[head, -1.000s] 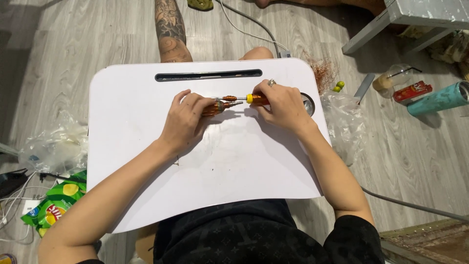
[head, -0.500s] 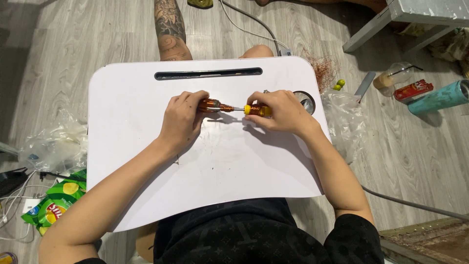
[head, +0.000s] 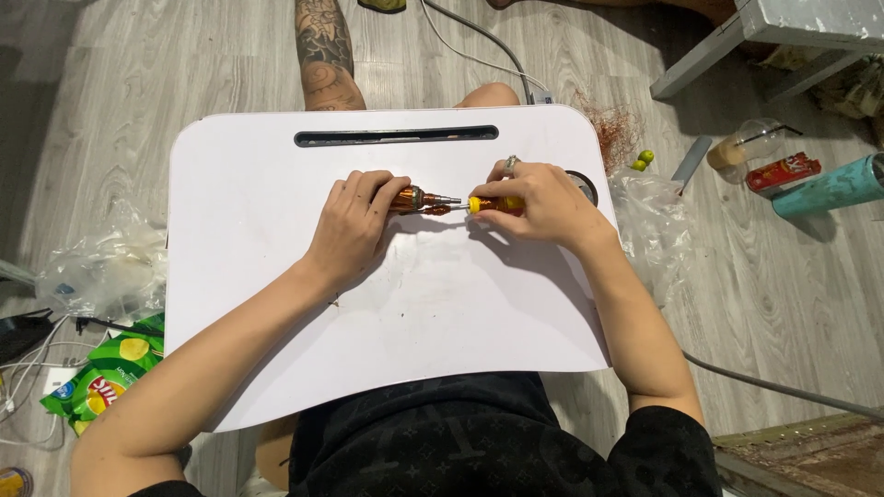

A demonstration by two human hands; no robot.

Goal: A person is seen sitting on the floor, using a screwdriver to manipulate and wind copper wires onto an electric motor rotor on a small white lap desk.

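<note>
A white lap table (head: 276,212) lies across my legs. My left hand (head: 354,225) grips a small copper-wound motor part (head: 410,198) near the table's middle. Its metal shaft points right. My right hand (head: 543,202) holds a screwdriver (head: 493,204) with an orange and yellow handle. The screwdriver's tip meets the shaft end of the motor part, between the two hands. A ring sits on a finger of my right hand.
A dark slot (head: 396,137) runs along the table's far edge, and a round cup hole (head: 585,184) sits beside my right hand. On the wooden floor lie clear plastic bags (head: 106,267), a green snack bag (head: 106,373), a teal tumbler (head: 829,189), a red can (head: 783,172) and cables.
The two hands have drawn slightly apart, so the screwdriver's shaft shows between them. The motor part stays in my left hand.
</note>
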